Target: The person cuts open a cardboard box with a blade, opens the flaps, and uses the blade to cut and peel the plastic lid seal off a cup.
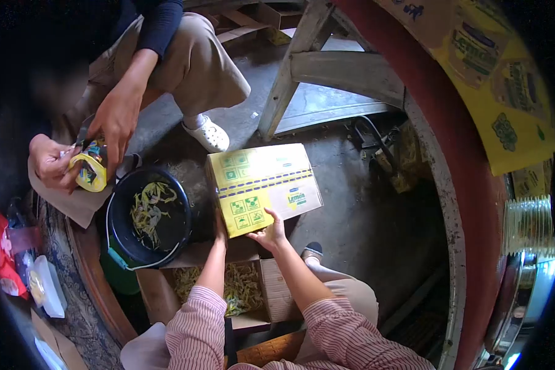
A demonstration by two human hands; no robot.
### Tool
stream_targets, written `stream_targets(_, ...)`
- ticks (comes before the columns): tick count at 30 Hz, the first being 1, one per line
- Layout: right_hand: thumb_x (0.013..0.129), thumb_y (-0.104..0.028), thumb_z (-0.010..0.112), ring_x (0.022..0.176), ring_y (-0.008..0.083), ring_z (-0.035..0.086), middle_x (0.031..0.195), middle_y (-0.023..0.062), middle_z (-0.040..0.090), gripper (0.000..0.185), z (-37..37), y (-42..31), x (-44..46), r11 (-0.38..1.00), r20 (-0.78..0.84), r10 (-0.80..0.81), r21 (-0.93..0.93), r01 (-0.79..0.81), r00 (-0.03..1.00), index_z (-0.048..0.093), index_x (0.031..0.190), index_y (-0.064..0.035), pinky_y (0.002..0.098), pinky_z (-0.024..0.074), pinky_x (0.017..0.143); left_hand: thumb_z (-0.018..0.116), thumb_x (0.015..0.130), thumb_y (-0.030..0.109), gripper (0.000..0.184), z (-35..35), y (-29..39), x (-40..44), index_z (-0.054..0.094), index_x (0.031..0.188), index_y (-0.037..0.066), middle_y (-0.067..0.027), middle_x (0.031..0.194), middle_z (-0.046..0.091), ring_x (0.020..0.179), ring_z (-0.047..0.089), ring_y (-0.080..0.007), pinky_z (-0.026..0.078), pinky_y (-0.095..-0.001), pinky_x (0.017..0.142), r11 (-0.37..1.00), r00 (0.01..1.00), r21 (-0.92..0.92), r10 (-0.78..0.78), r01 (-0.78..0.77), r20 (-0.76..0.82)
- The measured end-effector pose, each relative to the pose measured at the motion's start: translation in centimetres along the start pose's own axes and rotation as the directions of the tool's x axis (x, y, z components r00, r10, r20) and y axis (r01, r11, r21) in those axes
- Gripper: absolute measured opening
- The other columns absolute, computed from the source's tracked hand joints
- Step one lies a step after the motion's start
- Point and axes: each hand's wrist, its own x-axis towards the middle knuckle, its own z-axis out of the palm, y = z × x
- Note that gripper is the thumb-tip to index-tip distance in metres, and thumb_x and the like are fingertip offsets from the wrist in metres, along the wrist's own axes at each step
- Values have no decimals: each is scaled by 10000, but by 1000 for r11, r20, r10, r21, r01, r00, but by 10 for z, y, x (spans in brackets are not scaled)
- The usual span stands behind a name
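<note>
A yellow printed cardboard box [271, 182] with "Lemon" lettering and a dashed blue strip sits tilted in front of me. My left hand [220, 229] grips its near left corner, with most fingers hidden beside or under the box. Along the near edge, my right hand [271, 233] holds it, index finger on the printed face. Below my wrists stands an open carton [268, 316] with yellow-green shreds [240, 287] inside, perhaps peel or plant scraps. Left of the box is a black bucket [182, 237] holding similar shreds.
Across from me, a co-worker's hands [114, 123] hold a small yellow packet [92, 169] and a dark blade-like tool. A wooden trestle [345, 74] stands behind the box. At right are a red-edged table [475, 259], yellow sheets [493, 80] and stacked clear containers [527, 225].
</note>
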Motion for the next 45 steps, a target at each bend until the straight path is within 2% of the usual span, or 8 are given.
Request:
stream_targets(4, 751, -363, 566, 1144, 245, 402, 1248, 113, 423, 551, -3, 10, 9, 998, 9, 64, -26, -64, 998, 407, 1213, -108, 431, 339, 921, 181, 867, 607, 696, 2, 26, -26, 360, 1307, 98, -81, 1284, 439, 1133, 470, -202, 367, -344, 950, 991, 996, 107, -80, 85, -49)
stream_targets(9, 760, -217, 615, 1117, 212, 421, 1225, 117, 405, 609, 38, 29, 14, 989, -19, -120, -86, 118, 993, 307, 1259, -52, 367, 406, 841, 395, 741, 705, 805, 24, 82, -75, 278, 1352, 194, -61, 1414, 236, 1300, 187, -294, 147, -616, 968, 904, 928, 231, -318, 359, -195)
stream_targets(16, 785, -148, 618, 960, 182, 550, 1075, 90, 548, 585, 82, 29, -79, 749, 177, -443, -467, 471, 879, 324, 1282, -54, 326, 427, 802, 543, 789, 444, 822, 60, 83, -153, 108, 1382, 77, -119, 1414, 206, 1268, 257, -252, 257, -473, 966, 899, 991, 425, -131, 111, 19)
stream_targets(24, 724, -52, 630, 853, 166, 575, 968, 98, 585, 450, 79, 32, -275, -170, 746, -580, -505, 846, 328, 492, 1151, -20, 279, 468, 729, 576, 832, 298, 616, 78, 107, -279, 269, 1282, 10, -135, 1163, 475, 998, 498, -162, 403, -285, 839, 676, 788, 703, -302, -219, 537)
stream_targets(31, 689, -50, 628, 705, 220, 581, 815, 87, 602, 297, 62, 2, -474, -714, 871, -491, -392, 580, -15, 597, 985, -53, 325, 467, 624, 634, 753, 440, 806, 71, 113, -356, 287, 1283, -59, -236, 1231, 434, 1134, 451, -299, 383, -363, 930, 239, 738, 868, -456, -436, 497)
stream_targets(36, 657, -36, 633, 581, 204, 561, 757, 80, 625, 150, 81, -49, -582, -928, 875, -306, -363, -90, -376, 622, 806, -51, 286, 444, 545, 627, 717, 507, 833, 69, 105, -367, 350, 1244, -76, -265, 1230, 428, 1140, 443, -336, 365, -365, 955, -82, 688, 788, -548, -611, 477)
stream_targets(39, 760, -146, 587, 632, 149, 565, 823, 81, 649, 123, 98, -105, -605, -735, 699, -658, -677, 38, -280, 629, 841, -65, 280, 450, 570, 616, 725, 520, 827, 83, 110, -378, 341, 1254, -54, -261, 1229, 428, 1140, 440, -340, 364, -373, 954, -190, 707, 741, -520, -644, 481)
stream_targets(45, 732, -419, 648, 709, 107, 542, 856, 38, 625, 492, 96, -207, -578, -316, 324, -838, -944, 93, 440, 577, 1060, -59, 248, 437, 626, 627, 703, 505, 792, 87, 119, -388, 371, 1251, -6, -216, 1201, 464, 1100, 469, -339, 389, -412, 919, -344, 782, 715, -408, -609, 470)
